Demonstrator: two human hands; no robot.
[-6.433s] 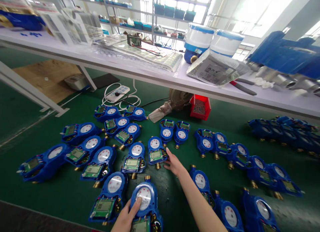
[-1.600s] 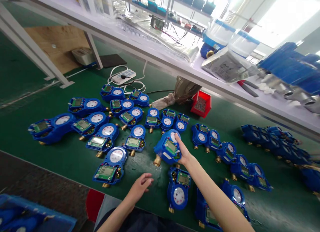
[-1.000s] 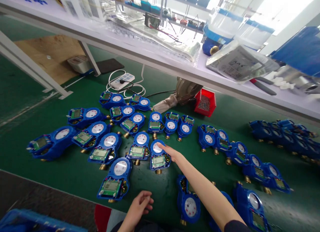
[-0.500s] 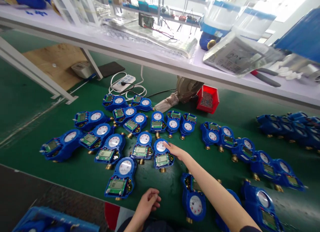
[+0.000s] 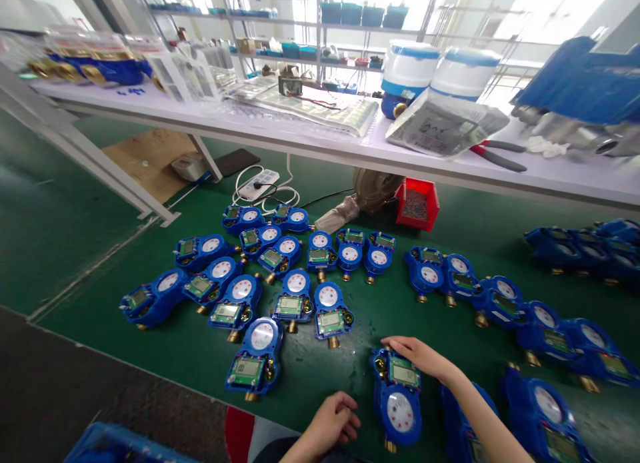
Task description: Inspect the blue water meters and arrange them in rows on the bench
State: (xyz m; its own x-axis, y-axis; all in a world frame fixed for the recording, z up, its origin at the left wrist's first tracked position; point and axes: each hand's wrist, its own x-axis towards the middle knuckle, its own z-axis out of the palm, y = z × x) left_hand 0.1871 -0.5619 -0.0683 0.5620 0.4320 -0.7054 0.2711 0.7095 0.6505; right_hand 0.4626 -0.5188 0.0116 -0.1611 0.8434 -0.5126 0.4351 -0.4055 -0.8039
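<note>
My right hand (image 5: 417, 358) is at the far end of a blue water meter (image 5: 400, 410), its fingers closed over the brass fitting there. That meter lies on the green bench with its white dial toward me and its circuit board and small display beyond. Left of it, my left hand (image 5: 334, 420) hovers near the bench edge, fingers loosely curled and apart, holding nothing. Another water meter (image 5: 330, 316) lies farther forward, dial away from me. Closer to the bench edge on the left is a further open-topped meter (image 5: 255, 360).
Several more blue meters (image 5: 235, 303) spread over the green bench (image 5: 320, 376), with a row (image 5: 505, 300) on the right. A red bin (image 5: 417, 206) of small parts stands under the white shelf (image 5: 320, 140). A power strip (image 5: 257, 183) lies behind; pliers (image 5: 500, 155) rest above.
My right hand has left the middle meter and come back to the nearer meter on the right. My left hand has shifted slightly right. The view has tilted up and turned somewhat left.
</note>
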